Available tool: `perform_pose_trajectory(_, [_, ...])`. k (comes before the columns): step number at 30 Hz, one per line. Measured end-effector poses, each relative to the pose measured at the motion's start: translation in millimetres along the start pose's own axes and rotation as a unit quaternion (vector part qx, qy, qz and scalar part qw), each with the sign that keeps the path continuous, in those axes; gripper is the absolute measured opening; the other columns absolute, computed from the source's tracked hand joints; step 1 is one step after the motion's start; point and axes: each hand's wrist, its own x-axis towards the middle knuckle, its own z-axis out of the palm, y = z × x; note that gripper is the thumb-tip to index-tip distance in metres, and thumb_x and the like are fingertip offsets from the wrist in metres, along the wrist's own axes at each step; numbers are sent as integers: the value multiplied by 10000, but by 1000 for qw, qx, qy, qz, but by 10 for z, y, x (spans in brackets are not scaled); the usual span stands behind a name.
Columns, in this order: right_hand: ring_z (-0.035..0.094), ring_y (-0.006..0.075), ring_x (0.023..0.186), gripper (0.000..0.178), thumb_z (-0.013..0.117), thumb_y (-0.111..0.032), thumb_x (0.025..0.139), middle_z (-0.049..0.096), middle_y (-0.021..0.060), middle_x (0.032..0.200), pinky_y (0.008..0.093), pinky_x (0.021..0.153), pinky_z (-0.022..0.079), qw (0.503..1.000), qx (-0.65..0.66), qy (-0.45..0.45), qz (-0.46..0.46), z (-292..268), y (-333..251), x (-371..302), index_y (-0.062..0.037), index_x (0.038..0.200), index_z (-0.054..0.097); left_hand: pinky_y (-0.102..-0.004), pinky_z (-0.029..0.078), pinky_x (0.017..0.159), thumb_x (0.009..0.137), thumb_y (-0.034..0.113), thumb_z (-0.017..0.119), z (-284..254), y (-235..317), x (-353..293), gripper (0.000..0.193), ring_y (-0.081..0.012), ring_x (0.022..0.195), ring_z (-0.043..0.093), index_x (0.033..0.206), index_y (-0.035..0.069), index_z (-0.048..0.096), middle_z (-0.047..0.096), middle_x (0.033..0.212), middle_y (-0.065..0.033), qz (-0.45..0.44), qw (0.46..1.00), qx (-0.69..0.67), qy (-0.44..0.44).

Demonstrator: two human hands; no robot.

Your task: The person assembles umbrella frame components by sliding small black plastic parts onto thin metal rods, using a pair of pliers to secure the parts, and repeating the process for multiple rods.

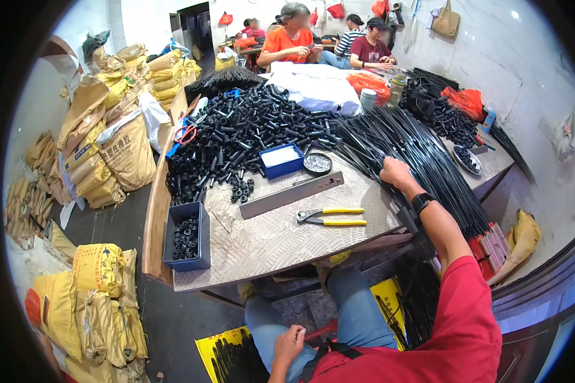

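Long thin black rods [428, 159] lie in a large bundle across the right of the table. My right hand [396, 172], a dark watch on its wrist, is closed at the bundle's left edge, apparently around a rod. My left hand [289, 343] rests by my thigh with its fingers curled; anything inside them is hidden. In front of me lie yellow-handled pincers [332, 216] and a flat metal bar [292, 195]. Behind the bar stand a blue tray [281, 161] of pale pieces and a round black dish [317, 163] of small shiny pieces.
Black tubular parts [255, 118] are heaped at the table's back left, beside red-handled scissors [185, 134]. A blue bin [186, 236] of small black parts occupies the left corner. Filled sacks [128, 150] crowd the left floor. Several people sit at the back. More rods lie beside my legs.
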Motion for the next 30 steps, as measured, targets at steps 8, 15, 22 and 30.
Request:
perform_pose_trajectory(8, [619, 293, 829, 202, 624, -206, 724, 630, 142, 888, 379, 684, 498, 982, -145, 115, -35, -379, 91, 243, -29, 820, 636, -388, 459, 547, 803, 200, 574, -1, -27, -6, 130, -314, 646, 602, 840, 76, 564, 609, 694, -135, -8, 1000, 0, 5])
perform_pose_trajectory(15, [630, 309, 788, 168, 625, -172, 724, 639, 161, 843, 378, 664, 504, 992, -96, 82, 2, -63, 39, 5, -17, 789, 634, -363, 462, 541, 802, 191, 577, 28, -80, -30, 124, -287, 634, 611, 835, 72, 567, 613, 683, -119, -16, 999, -31, 19])
perform_pose_trajectory(22, [633, 310, 785, 124, 544, -64, 712, 636, 181, 833, 383, 667, 506, 983, -97, 155, 6, -374, 175, 210, -23, 760, 650, -345, 464, 541, 807, 191, 574, 31, -110, -32, 123, -263, 629, 617, 819, 69, 569, 613, 680, -113, 1, 999, -24, 39])
perform_pose_trajectory(30, [644, 241, 773, 206, 467, -112, 784, 645, 143, 800, 357, 646, 503, 939, -269, 162, -144, -1168, 204, 498, -70, 762, 668, -411, 459, 549, 808, 215, 565, 45, -69, -36, 129, -330, 656, 598, 842, 91, 554, 616, 702, -126, -17, 999, -19, 26])
